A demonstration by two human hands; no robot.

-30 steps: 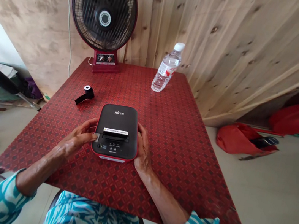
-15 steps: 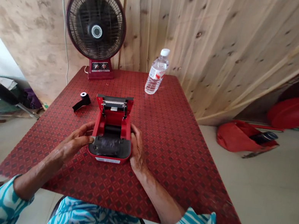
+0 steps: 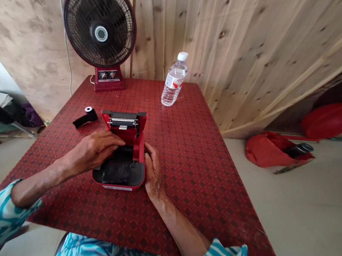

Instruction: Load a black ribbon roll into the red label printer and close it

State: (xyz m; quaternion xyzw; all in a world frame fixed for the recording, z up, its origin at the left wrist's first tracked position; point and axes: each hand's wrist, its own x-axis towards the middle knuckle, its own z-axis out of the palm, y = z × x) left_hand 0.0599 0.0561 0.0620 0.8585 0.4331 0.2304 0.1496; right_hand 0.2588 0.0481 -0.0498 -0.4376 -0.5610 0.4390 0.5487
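A small red and black label printer (image 3: 138,179), probably thermal, stands on the table with its lid (image 3: 122,120) raised. A black roll (image 3: 125,149) lies in its compartment, with a black strip (image 3: 117,171) coming over the front. My left hand (image 3: 96,150) reaches across the left wall into the compartment, fingers extended near the roll; its thumb is hidden. Around the right side of the printer, my right hand (image 3: 152,171) grips the casing. Left of the lid, a smaller black roll (image 3: 86,117) rests on the table with its tail unrolled.
A dark red fan (image 3: 98,31) stands at the table's back left. The upright water bottle (image 3: 175,80) is at the back, close to the wooden wall (image 3: 238,47). A patterned red cloth covers the table (image 3: 186,192). On the floor at right lies a red bag (image 3: 261,150).
My left hand has left the printer's front left edge and moved up and right over the roll compartment. My right hand keeps its grip. The view has shifted slightly.
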